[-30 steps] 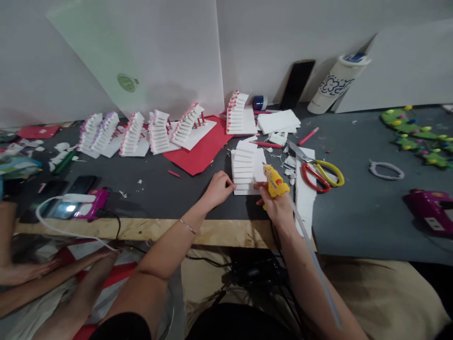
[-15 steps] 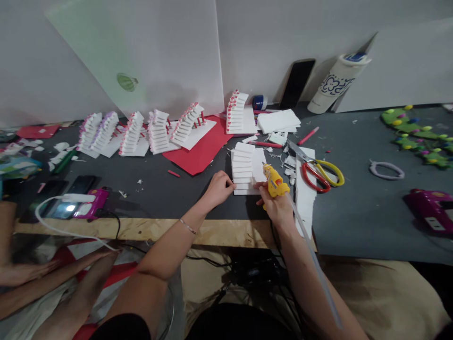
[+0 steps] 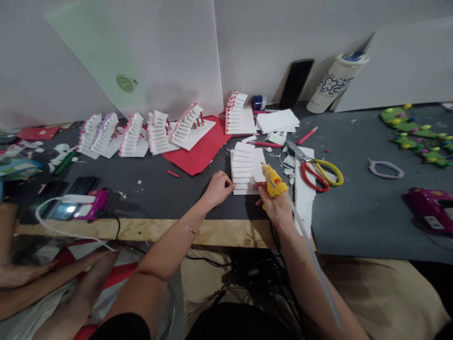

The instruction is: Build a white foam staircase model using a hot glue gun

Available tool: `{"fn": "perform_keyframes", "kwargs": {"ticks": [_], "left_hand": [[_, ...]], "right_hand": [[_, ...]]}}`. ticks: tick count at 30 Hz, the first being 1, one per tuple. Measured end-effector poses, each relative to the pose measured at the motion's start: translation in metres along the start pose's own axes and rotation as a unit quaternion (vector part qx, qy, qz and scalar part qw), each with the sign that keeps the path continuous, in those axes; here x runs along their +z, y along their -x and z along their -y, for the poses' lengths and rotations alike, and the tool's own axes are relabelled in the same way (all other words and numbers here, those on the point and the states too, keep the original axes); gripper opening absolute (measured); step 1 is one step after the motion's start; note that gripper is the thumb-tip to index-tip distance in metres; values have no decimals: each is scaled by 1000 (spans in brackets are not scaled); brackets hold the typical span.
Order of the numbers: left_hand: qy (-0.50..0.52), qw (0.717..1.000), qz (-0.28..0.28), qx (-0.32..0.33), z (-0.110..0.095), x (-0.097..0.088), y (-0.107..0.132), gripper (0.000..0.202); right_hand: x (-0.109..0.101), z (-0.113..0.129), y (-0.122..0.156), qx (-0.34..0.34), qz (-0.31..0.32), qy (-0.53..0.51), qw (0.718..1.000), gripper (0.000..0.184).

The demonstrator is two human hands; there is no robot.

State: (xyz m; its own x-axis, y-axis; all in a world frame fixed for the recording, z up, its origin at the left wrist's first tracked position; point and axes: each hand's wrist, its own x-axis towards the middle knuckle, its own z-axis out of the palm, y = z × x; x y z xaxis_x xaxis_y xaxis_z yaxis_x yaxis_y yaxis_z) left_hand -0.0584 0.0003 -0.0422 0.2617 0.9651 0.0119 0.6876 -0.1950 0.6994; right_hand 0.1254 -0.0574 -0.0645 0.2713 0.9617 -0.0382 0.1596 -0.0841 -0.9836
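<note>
A white foam-board model staircase [image 3: 242, 167] lies on the dark table in front of me, its steps fanning slightly on a white base. My left hand [image 3: 218, 189] is closed, thumb and fingertips pinching at the lower left corner of its bottom step. In my right hand [image 3: 276, 203] is a yellow hot glue gun [image 3: 274, 180], gripped at the right side of the base. Its nozzle points up and left, close to the steps. From the rear of the gun a long clear glue stick [image 3: 313, 257] trails down over my forearm.
Several decorated staircases [image 3: 159, 132] stand along the back, some near red card [image 3: 201, 158]. Right of the glue gun lie scissors [image 3: 320, 174] and a white strip [image 3: 305, 203]. A tumbler [image 3: 336, 85] and a phone [image 3: 296, 82] lean at the wall. Another person's arms [image 3: 53, 278] are at lower left.
</note>
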Motion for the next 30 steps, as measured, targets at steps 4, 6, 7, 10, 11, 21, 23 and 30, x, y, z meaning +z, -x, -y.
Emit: {"fn": "perform_keyframes", "kwargs": {"ticks": [4, 6, 7, 10, 11, 21, 23, 30], "left_hand": [[-4, 1000, 2, 0, 0, 0, -1, 21], [-5, 1000, 2, 1, 1, 1, -1, 21], [-4, 1000, 1, 2, 0, 1, -1, 21], [-4, 1000, -2, 0, 0, 0, 0, 21], [-4, 1000, -3, 0, 0, 0, 0, 22], [8, 1000, -13, 0, 1, 1, 1, 21], [14, 1000, -16, -3, 0, 0, 2, 21], [28, 999, -32, 6, 1, 1, 4, 21]], "right_hand": [[0, 1, -1, 16, -6, 2, 1000, 36], [0, 1, -1, 22, -8, -2, 1000, 37], [0, 1, -1, 23, -7, -4, 1000, 38], [1, 1, -1, 22, -6, -10, 1000, 38], [1, 1, -2, 23, -7, -13, 1000, 39], [-5, -2, -5, 12, -18, -85, 996, 41], [-2, -2, -6, 18, -15, -90, 996, 43], [4, 2, -8, 12, 6, -89, 996, 41]]}}
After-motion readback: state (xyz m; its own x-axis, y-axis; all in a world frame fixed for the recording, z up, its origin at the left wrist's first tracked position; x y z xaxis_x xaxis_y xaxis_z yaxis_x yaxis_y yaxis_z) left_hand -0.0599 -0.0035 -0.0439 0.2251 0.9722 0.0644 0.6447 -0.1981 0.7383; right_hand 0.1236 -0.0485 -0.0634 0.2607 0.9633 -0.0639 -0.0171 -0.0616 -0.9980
